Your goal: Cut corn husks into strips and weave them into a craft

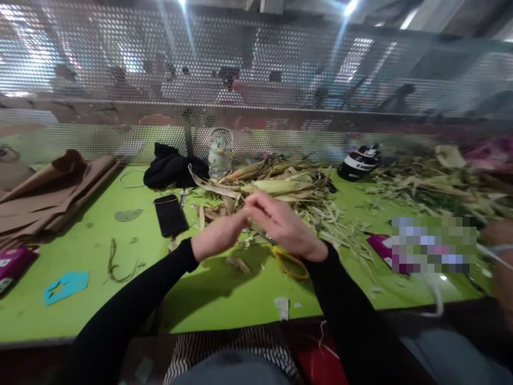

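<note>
Over the green table (208, 305), my left hand (220, 235) and my right hand (284, 227) meet at the fingertips. The fingers of both are closed and pressed together. Anything pinched between them is too small or hidden to make out. Just behind the hands lies a pile of dry corn husks (280, 187), with thin torn strips (340, 230) spread to its right. Below my right hand is a pair of scissors with yellow handles (294, 270), partly covered by the hand. A small husk scrap (238, 263) rests on the table under my hands.
A black phone (171, 215), black cloth (170, 167) and pale bottle (219, 155) stand left of the pile. Folded brown paper (52, 198) lies far left, a blue tag (66, 287) nearer. A black-and-white container (358, 162) is behind right. Another person's arm (499, 267) shows at right.
</note>
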### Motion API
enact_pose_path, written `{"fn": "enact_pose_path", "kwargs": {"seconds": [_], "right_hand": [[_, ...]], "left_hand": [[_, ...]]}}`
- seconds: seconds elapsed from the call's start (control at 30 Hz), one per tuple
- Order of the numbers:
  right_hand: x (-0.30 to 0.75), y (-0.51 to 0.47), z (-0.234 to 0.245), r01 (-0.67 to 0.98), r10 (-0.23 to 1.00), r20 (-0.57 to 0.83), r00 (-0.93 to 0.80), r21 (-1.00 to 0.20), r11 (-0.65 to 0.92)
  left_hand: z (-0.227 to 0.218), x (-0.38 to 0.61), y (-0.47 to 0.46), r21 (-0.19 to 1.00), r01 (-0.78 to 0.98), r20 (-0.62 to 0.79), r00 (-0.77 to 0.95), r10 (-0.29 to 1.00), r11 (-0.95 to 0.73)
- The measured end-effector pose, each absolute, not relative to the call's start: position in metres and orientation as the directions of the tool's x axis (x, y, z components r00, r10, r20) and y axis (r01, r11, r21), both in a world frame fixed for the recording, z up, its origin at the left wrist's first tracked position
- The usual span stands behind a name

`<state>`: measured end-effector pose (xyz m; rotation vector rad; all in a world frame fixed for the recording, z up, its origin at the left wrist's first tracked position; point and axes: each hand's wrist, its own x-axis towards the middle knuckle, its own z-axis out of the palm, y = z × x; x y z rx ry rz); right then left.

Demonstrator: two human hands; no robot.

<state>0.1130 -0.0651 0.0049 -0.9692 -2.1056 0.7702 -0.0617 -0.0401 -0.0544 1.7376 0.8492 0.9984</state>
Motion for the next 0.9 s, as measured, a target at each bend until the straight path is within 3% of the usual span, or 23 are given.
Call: {"fn": "enact_pose_path", "kwargs": {"seconds": [0.03,0.07,0.13,0.27,0.33,0.37,0.47,0.53,0.6,0.63,0.7,0.8,0.9], "right_hand": [[0.12,-0.059,0.005,0.401,0.828,0.323,-0.458,-0.756,0.517],[0.127,-0.05,0.003,0.364,0.842,0.283,-0.459,-0.805,0.468],[0.132,-0.033,-0.007,0.23,0.866,0.191,-0.461,-0.917,0.325],[0.107,-0.024,-0.034,0.16,0.887,0.194,-0.419,-0.946,0.283],[0.089,-0.035,-0.04,0.197,0.883,0.224,-0.413,-0.924,0.327],[0.083,-0.042,-0.04,0.224,0.879,0.242,-0.412,-0.908,0.355],[0.083,-0.055,-0.032,0.42,0.86,0.309,-0.406,-0.773,0.476],[0.094,-0.051,-0.025,0.43,0.872,0.212,-0.441,-0.803,0.413],[0.106,-0.04,-0.022,0.281,0.904,0.133,-0.406,-0.924,0.261],[0.109,-0.033,-0.023,0.191,0.924,0.113,-0.366,-0.963,0.193],[0.111,-0.023,-0.029,0.094,0.943,0.119,-0.311,-0.983,0.155],[0.106,-0.015,-0.041,0.054,0.953,0.172,-0.249,-0.98,0.191],[0.102,-0.012,-0.049,0.055,0.96,0.226,-0.164,-0.97,0.238]], "left_hand": [[-0.053,-0.061,-0.046,0.926,0.145,0.231,0.515,0.825,-0.349],[-0.05,-0.061,-0.051,0.872,0.207,0.193,0.687,0.701,-0.444],[-0.04,-0.064,-0.057,0.802,0.205,0.248,0.741,0.624,-0.561],[-0.029,-0.074,-0.041,0.778,0.337,0.466,0.259,0.846,-0.531],[-0.035,-0.075,-0.028,0.71,0.557,0.385,0.205,0.9,-0.43],[-0.039,-0.074,-0.023,0.659,0.64,0.298,0.26,0.918,-0.395],[-0.047,-0.069,-0.021,0.634,0.627,0.14,0.482,0.865,-0.453],[-0.044,-0.068,-0.028,0.665,0.544,0.061,0.644,0.763,-0.512],[-0.036,-0.071,-0.034,0.74,0.408,0.033,0.772,0.635,-0.535],[-0.032,-0.073,-0.036,0.873,0.228,0.075,0.811,0.581,-0.432],[-0.027,-0.076,-0.035,0.989,-0.12,0.15,0.717,0.68,-0.092],[-0.028,-0.074,-0.03,0.872,-0.415,0.051,0.602,0.797,0.258],[-0.034,-0.068,-0.026,0.777,-0.517,-0.005,0.567,0.823,0.36]]}}
